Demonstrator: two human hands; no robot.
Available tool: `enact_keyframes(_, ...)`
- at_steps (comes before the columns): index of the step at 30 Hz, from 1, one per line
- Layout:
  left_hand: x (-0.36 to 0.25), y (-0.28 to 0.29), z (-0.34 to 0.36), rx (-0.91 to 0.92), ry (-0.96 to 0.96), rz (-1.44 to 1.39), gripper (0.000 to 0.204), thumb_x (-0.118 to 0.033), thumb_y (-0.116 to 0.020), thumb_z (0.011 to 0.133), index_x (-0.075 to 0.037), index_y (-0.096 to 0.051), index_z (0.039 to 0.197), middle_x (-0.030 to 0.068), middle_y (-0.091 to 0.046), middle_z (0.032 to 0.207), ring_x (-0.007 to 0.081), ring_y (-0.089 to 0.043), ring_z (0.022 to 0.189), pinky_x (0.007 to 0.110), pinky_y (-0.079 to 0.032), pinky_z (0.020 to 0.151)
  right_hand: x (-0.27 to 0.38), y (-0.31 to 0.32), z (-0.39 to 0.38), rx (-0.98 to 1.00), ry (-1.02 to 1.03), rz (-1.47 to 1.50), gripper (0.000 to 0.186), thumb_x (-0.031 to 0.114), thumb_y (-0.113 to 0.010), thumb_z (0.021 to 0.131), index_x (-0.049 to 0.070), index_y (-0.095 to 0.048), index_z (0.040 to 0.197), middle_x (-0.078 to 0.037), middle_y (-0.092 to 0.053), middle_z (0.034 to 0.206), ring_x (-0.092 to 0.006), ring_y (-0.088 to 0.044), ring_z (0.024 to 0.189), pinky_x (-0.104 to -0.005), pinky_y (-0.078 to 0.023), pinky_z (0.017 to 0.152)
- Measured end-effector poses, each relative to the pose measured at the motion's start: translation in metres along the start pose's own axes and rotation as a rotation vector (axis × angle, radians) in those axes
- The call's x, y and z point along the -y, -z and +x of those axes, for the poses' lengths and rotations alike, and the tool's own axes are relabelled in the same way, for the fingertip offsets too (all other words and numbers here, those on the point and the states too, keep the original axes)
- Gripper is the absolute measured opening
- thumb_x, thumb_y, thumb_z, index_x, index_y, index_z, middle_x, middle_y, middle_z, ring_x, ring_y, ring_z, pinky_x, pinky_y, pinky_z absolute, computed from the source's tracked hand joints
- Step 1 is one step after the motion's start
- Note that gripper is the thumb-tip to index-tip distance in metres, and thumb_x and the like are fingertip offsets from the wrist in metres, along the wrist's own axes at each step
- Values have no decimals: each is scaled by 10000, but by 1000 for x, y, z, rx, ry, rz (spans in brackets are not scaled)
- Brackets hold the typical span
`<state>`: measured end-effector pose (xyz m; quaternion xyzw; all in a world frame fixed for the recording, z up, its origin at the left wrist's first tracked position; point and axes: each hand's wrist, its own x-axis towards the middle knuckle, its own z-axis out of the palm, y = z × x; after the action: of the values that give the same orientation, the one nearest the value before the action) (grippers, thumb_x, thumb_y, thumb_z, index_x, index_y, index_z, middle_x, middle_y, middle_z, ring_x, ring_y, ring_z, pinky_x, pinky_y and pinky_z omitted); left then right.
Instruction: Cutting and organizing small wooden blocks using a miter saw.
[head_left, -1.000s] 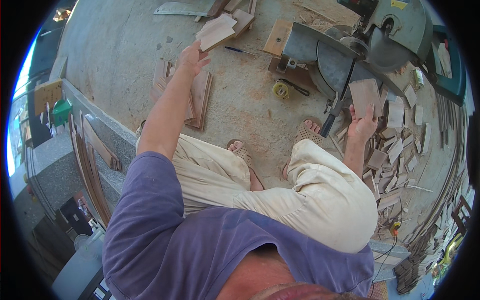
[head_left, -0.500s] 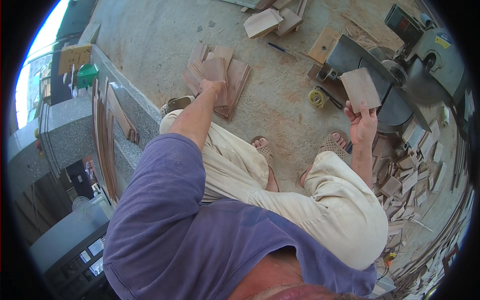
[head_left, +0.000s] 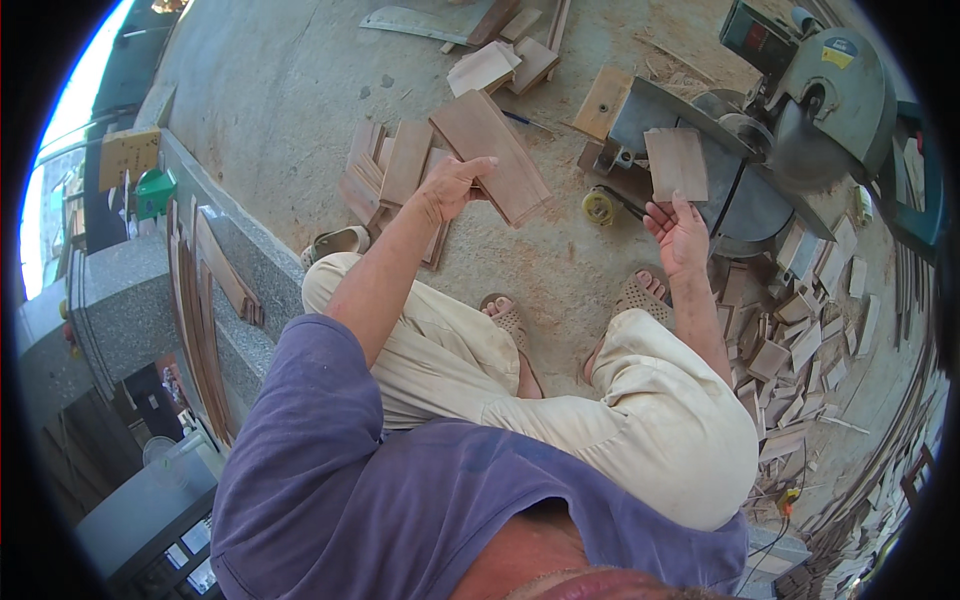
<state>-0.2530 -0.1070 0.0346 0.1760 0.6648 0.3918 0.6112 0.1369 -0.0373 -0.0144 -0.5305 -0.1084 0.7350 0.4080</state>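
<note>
My left hand (head_left: 458,187) is closed round a long wooden board (head_left: 490,155), raised above the floor. Just left of it lies a loose stack of similar boards (head_left: 405,163) on the concrete. My right hand (head_left: 680,236) grips a shorter wooden piece (head_left: 676,165) by its near edge, thumb and fingers at the bottom. That piece is held over the grey metal table of a chop saw (head_left: 640,120). The saw's round blade (head_left: 812,150) stands to the right of the piece, under a grey-green guard (head_left: 840,80).
A yellow tape measure (head_left: 599,207) lies beside the saw base. Several offcuts (head_left: 790,350) are heaped at the right. More boards (head_left: 485,68) and a blue pen (head_left: 525,121) lie at the far side. Wood strips (head_left: 205,310) lean on the stone ledge at left.
My left hand has lifted a board off the stack and brought it rightward. My right hand still holds the short piece, now turned straighter. The whole view has shifted slightly.
</note>
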Motion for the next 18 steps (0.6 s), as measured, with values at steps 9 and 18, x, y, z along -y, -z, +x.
enact_keyframes(9,12,-131,8,475,86,-427,278,-127,-682,977,-38,-630,1235,106,-722,1135,234,-707,1010,415,-604,873,-9,62,-113,-49,311,54,230,257,-642,1045,32,-631,1092,-78,-716,850,-186,-729,725,-337,-630,651)
enact_keyframes(18,30,-303,30,340,305,-478,303,-232,-649,1025,-9,-595,1222,130,-688,1100,273,-695,1000,472,-616,855,-31,116,-136,-321,264,185,218,254,-636,1049,40,-594,1056,-95,-708,861,-197,-723,715,-346,-629,651)
